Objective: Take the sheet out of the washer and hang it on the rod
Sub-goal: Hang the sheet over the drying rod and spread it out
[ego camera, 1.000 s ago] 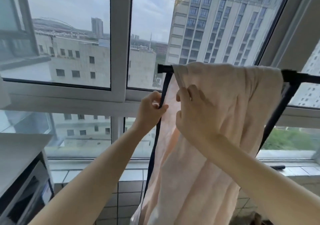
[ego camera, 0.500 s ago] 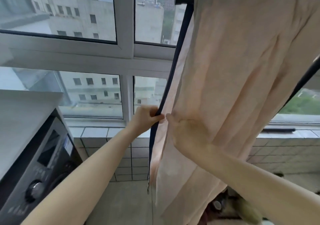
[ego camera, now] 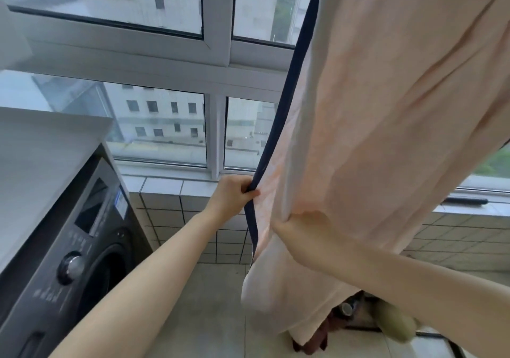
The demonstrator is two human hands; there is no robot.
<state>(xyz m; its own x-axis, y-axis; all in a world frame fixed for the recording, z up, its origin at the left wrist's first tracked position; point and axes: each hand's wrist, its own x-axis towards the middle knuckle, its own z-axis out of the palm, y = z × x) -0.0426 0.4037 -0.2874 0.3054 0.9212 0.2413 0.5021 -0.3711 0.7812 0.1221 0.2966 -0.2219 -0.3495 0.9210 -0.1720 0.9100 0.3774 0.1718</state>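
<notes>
The right hand [ego camera: 300, 225] has its fingers buried in a fold of the sheet [ego camera: 386, 109] (only the hand's back shows). Above the fingers the sheet's top leaves the picture. Below them, floor clutter [ego camera: 345, 309] is too blurred to name.

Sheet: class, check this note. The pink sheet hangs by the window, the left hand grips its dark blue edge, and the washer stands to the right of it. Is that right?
One thing is wrong. The head view shows the washer standing to the left of the sheet, not the right. The rest holds: it hangs by the window, and the left hand grips its dark blue edge.
</notes>
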